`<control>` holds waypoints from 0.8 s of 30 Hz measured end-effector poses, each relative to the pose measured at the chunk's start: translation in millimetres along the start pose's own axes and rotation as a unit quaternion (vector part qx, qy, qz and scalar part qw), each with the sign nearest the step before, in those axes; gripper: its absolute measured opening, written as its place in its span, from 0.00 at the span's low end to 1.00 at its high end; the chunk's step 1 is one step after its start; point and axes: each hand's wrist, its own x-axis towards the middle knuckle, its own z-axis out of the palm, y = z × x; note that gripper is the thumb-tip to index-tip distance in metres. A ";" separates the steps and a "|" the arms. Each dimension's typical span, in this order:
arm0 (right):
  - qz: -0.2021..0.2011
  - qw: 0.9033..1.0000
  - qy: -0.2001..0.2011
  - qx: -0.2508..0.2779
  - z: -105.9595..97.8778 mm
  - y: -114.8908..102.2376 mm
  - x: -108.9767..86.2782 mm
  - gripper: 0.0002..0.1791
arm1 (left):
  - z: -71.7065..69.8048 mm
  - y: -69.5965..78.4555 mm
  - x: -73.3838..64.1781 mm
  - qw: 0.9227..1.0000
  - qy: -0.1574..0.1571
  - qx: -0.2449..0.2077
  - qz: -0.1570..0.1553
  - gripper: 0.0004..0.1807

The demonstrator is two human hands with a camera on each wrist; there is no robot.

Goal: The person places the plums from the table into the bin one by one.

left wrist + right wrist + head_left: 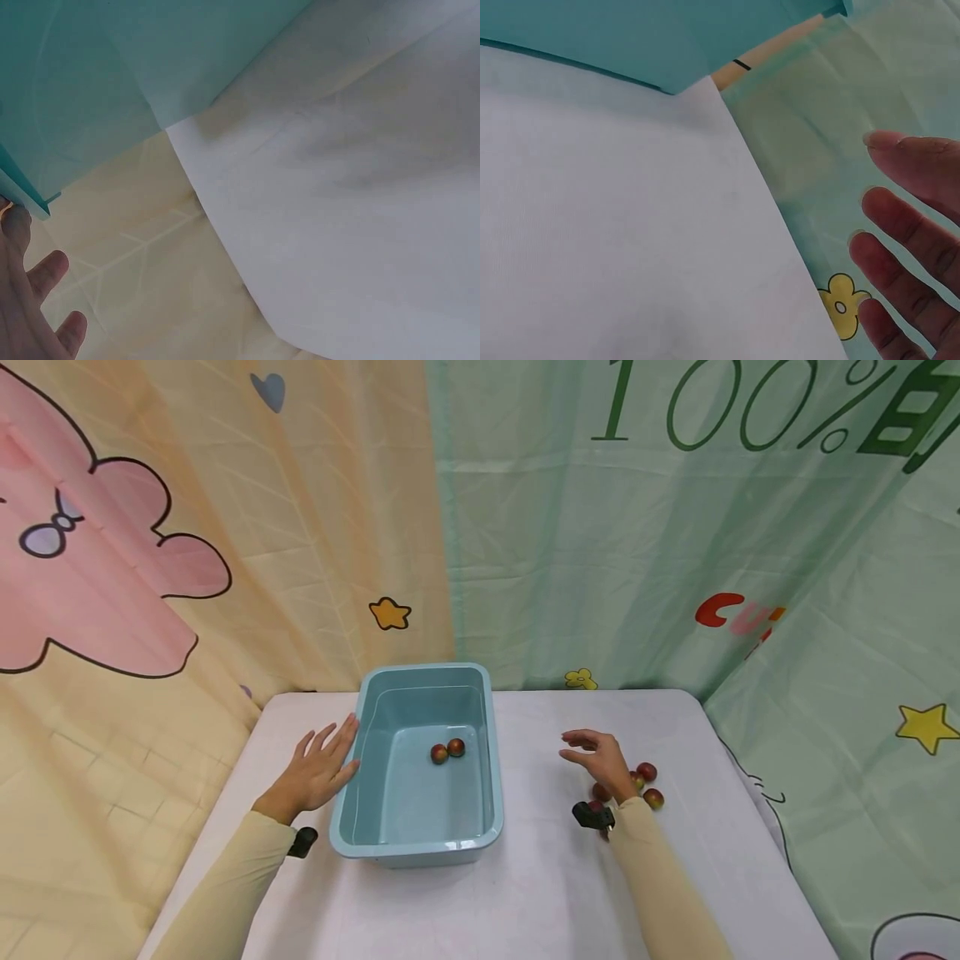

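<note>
A light blue plastic basin [416, 814] stands on the table, with two small red-and-green fruits [447, 750] lying on its bottom. My left hand [318, 772] rests with spread fingers against the basin's left rim; in the left wrist view its fingertips [52, 274] show beside the blue wall. To the right of the basin, my right hand [600, 760] hovers over the table with loosely bent fingers and nothing in them. Several more such fruits [653, 798] lie under and around the right wrist, partly hidden by the hand and sleeve.
A white cloth covers the table [540, 893]. Printed curtains [570, 543] hang close behind and along both sides. A thin dark cable [780, 831] runs down by the table's right edge. Each wrist wears a small black device [303, 842].
</note>
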 end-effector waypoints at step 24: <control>0.069 0.996 0.048 -0.008 -12.0 54.8 -27.5 0.24 | -0.3 0.3 -0.8 1.000 0.001 -0.001 0.002 0.37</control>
